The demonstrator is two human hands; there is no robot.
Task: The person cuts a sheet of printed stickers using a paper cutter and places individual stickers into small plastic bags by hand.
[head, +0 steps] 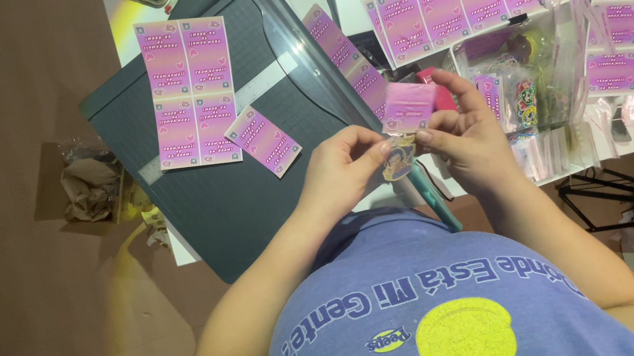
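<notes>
I see left hand (339,168) and right hand (463,135) pinching small bagged sticker (400,159) under pink header card (408,106), just right of paper trimmer (226,183). Judging light, flimsy, slick; grip edges.

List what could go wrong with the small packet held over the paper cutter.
Both hands, left hand and right hand, pinch the small packet only at its edges, so it might slip. The pink card folded over its top could shift askew. The loose card on the paper cutter could get knocked.

Small pink-purple paper label (408,106) pinched above clear sticker packet (399,159), 4-label pink sheet (189,92) on grey cutter, clear cellophane bags (550,143) right
</notes>
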